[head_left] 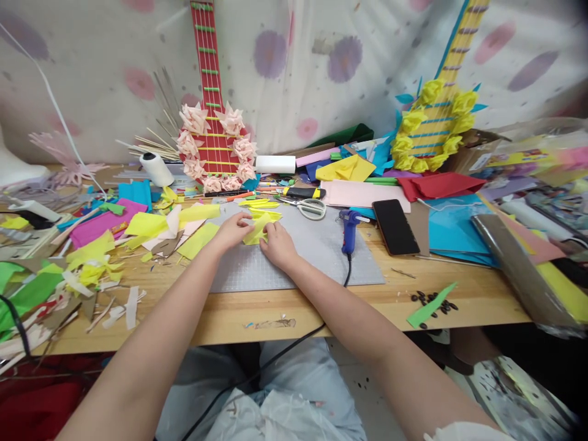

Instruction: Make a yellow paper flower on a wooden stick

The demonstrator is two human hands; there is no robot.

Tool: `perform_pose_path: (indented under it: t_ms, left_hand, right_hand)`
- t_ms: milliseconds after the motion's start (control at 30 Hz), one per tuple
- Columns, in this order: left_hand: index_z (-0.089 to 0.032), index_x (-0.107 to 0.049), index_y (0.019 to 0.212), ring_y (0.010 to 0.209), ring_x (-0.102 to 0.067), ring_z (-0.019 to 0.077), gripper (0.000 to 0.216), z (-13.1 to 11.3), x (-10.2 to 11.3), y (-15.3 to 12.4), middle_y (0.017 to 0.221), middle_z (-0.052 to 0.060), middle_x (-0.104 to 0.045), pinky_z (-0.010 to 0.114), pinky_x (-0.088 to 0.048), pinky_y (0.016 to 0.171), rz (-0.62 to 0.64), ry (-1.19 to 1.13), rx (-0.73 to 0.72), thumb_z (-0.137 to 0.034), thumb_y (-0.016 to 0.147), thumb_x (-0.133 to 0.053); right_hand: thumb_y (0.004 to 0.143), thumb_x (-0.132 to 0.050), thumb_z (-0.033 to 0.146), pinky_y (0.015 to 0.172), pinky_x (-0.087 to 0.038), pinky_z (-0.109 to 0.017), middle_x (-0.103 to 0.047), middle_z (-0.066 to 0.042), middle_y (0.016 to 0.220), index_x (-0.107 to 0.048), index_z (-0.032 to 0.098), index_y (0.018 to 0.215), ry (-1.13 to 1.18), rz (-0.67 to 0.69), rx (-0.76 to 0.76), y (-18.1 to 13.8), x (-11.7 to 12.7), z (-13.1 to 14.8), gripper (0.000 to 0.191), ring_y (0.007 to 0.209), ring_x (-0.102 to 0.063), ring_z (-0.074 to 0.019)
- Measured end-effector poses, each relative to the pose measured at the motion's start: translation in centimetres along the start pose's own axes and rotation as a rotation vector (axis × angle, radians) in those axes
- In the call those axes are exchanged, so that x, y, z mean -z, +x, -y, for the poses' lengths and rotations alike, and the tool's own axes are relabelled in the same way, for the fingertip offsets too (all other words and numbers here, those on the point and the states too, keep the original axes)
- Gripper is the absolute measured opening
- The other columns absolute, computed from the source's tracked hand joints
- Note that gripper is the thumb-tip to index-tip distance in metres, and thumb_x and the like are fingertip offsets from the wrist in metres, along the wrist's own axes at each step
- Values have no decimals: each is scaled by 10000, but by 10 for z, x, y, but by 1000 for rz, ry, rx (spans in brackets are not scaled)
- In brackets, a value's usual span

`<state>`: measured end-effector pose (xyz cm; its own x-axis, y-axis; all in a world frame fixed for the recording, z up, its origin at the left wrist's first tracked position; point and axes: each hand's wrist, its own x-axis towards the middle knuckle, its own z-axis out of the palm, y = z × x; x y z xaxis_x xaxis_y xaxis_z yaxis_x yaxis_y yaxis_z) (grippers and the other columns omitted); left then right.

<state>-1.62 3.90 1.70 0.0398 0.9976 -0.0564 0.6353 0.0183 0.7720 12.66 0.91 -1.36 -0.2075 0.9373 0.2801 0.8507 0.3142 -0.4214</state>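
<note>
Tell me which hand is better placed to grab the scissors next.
Right, likely: the right hand is nearer the scissors, which lie beyond it, to its right. The left hand is farther off, across the yellow paper between them.

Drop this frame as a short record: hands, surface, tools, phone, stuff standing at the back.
left hand: fingers on left side of yellow paper
right hand: fingers on right side of same paper
grip: pinch or press, cannot tell
surface: gray mat on wooden table
tools on mat: scissors, blue glue gun
phone: right of mat, screen dark
back: red guitar, yellow guitar, both flower-trimmed
</note>
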Motion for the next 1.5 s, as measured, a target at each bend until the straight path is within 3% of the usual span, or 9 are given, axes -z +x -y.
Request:
perform_pose_path:
  t_ms: [133, 233, 467, 633, 867, 1000, 1167, 1333, 1500]
  left_hand:
    - [-185, -553, 1048, 566, -499, 106, 446, -12, 6, 13, 714, -8, -587, 214, -382, 529, 156, 85, -48, -185, 603, -547]
    - [-182, -572, 933, 509, -453, 88, 418, -14, 7, 14, 652, -31, -560, 195, -335, 476, 214, 41, -74, -88, 535, -487]
    - [-149, -622, 704, 505, -464, 90, 254, -9, 8, -9, 581, -14, -551, 198, -357, 481, 32, -213, 100, -119, 530, -438]
    - [-133, -650, 804, 625, -580, 134, 322, 5, 11, -24, 659, 21, -643, 241, -453, 611, -76, -349, 148, -110, 501, -544]
    - [-97, -530, 1092, 894, -627, 189, 656, 12, -1, -37, 944, 117, -671, 320, -479, 835, -47, -693, 145, -126, 465, -721]
    - [-88, -488, 1120, 951, -613, 195, 642, 3, -11, -39, 975, 127, -661, 330, -489, 856, -80, -772, 139, -89, 516, -705]
    - [-80, -483, 1112, 976, -598, 191, 574, -4, -22, -40, 1037, 137, -630, 314, -510, 822, -69, -792, 153, -18, 562, -634]
    - [-116, -547, 1053, 957, -589, 198, 492, 5, -19, -37, 1082, 117, -582, 333, -499, 815, -30, -400, 77, -59, 571, -627]
    - [-192, -587, 1028, 1090, -479, 226, 396, 4, -12, -39, 1197, 88, -467, 353, -399, 935, -220, 248, -308, -174, 633, -616]
  right_hand:
    - [752, -472, 228, 713, -396, -292, -516, -59, 924, -477, 183, 891, 202, -47, -51, 2, 2, -3, 146, 812, -492, -163]
    - [733, -428, 189, 683, -394, -266, -514, -23, 886, -459, 196, 879, 398, -188, -149, 5, 5, -12, 150, 737, -484, -129]
    - [670, -395, 142, 655, -394, -255, -493, 5, 786, -440, 193, 828, 619, -405, -281, 15, 16, -34, 172, 640, -466, -111]
    - [657, -400, 136, 641, -393, -250, -500, 12, 762, -456, 192, 822, 633, -331, -200, 14, 14, -32, 183, 624, -471, -107]
    - [667, -401, 99, 648, -396, -238, -531, 5, 855, -500, 194, 866, 439, -172, 19, 8, 11, -25, 242, 667, -485, -96]
    - [721, -461, 150, 748, -401, -266, -542, -23, 944, -514, 201, 939, 272, -85, 165, 3, 12, -14, 230, 832, -488, -130]
    - [744, -506, 181, 785, -389, -297, -526, -54, 968, -540, 207, 947, 101, -64, 154, 3, 8, -7, 208, 958, -451, -184]
    - [769, -480, 168, 742, -383, -277, -519, -48, 917, -577, 213, 838, 40, -65, 139, 5, 5, -12, 128, 929, -455, -180]
    - [749, -499, 166, 728, -383, -261, -522, -39, 911, -593, 208, 821, 81, -54, 109, 4, 6, -13, 126, 909, -468, -165]
